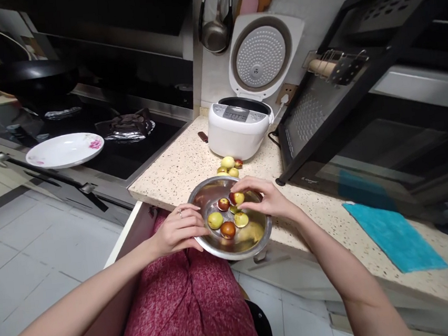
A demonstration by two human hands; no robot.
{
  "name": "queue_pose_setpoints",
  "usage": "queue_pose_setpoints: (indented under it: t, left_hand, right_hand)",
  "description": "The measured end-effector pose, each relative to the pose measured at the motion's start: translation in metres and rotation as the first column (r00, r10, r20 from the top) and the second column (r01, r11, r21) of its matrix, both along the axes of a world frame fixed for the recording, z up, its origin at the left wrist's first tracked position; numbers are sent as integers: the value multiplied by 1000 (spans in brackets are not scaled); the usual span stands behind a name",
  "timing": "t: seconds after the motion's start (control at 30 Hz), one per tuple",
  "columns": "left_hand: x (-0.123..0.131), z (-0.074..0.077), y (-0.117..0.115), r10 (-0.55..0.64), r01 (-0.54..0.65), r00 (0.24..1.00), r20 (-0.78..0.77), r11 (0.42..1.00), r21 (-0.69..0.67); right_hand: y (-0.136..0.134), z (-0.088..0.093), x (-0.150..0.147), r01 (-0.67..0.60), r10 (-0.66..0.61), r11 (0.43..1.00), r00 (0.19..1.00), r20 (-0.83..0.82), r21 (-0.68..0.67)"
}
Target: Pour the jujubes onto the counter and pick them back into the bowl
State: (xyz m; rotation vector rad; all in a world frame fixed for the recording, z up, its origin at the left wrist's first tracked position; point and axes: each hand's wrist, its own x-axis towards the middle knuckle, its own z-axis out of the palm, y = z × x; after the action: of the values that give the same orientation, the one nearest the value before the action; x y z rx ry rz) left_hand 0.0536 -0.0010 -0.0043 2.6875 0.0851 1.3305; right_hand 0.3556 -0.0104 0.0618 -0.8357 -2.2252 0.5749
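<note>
A round stainless steel bowl (263,242) is at the counter's front edge, partly over my lap, with several green and reddish-brown jujubes inside. My left hand (182,228) grips its left rim, thumb and fingers on either side. Over the far right part of the bowl is my right hand (259,196), its fingers and thumb around a red-and-yellow jujube (237,198). Below that lie a brown jujube (228,230) and a yellow-green jujube (215,220). Just beyond the bowl, a small group of jujubes (227,162) rests on the speckled counter (172,167).
A white rice cooker (236,135) stands behind with its lid up. To the right are a black oven (362,123) and a teal cloth (397,236). On the left, a floral plate (66,150) and a black wok (29,78) sit on the stove. An open drawer (123,236) juts out.
</note>
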Motion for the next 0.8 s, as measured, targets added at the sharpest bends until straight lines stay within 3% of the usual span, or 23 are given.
queue_pose_setpoints:
  t: [0.17, 0.6, 0.7, 0.8]
  left_hand:
    - [0, 1, 0, 3, -3, 1000, 1, 1000, 3]
    - [0, 0, 0, 17, -17, 1000, -6, 1000, 0]
    - [-1, -1, -1, 12, -12, 1000, -5, 1000, -3]
    - [-1, -1, -1, 14, -14, 1000, -10, 1000, -4]
  right_hand:
    - [-7, 5, -5, -132, 147, 983, 983, 112, -130]
    - [-10, 7, -7, -164, 190, 971, 972, 142, -177]
    - [-6, 3, -6, -111, 120, 987, 990, 74, -113]
    - [3, -3, -1, 105, -103, 994, 994, -32, 38]
